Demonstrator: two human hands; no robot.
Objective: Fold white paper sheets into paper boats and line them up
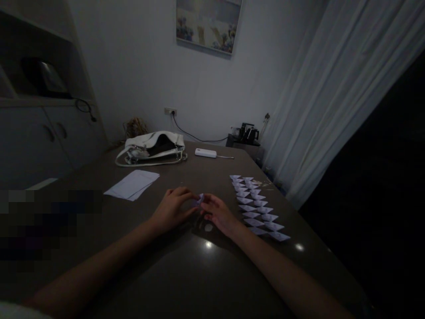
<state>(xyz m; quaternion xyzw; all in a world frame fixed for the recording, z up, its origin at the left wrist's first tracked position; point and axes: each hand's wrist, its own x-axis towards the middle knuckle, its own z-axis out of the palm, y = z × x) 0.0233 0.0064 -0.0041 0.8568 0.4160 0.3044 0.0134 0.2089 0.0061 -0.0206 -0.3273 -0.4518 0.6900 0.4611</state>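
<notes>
My left hand (173, 208) and my right hand (217, 213) meet at the middle of the dark table (186, 274). Between their pinched fingertips sits a small piece of folded pale paper (199, 200), held just above the tabletop. Both hands have their fingers curled onto it. To the right of my right hand lie several folded paper boats (257, 206) in two rows running away from me. A small stack of flat paper sheets (132, 184) lies to the far left of my left hand.
A white handbag (151, 148) lies at the table's far side, with a white power bank (205, 153) and its cable beside it. A cabinet stands at the left, a curtain at the right, and a kettle (247, 132) sits on a low stand by the wall.
</notes>
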